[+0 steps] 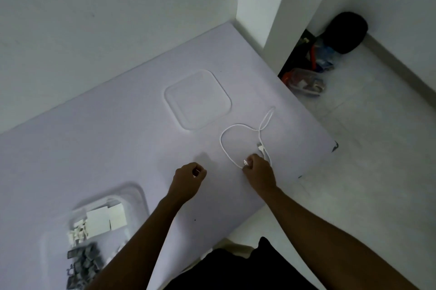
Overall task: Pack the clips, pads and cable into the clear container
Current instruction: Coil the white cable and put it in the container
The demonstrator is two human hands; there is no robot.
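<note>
A white cable [232, 127] lies in a loose loop on the pale table, right of centre. My right hand [258, 170] is closed on one end of it, near its plug [260, 146]. My left hand [188, 177] hovers to the left, fingers curled, with a small white bit showing between them. The clear container [134, 191] stands at the near left and holds white pads [105, 219] and dark clips [83, 263]. My left forearm covers part of its near side.
A clear square lid [197, 99] lies flat in the middle of the table [94, 136]. White walls stand behind. The table's right edge drops to a tiled floor, where a black bag [346, 32] and clutter [304, 79] sit.
</note>
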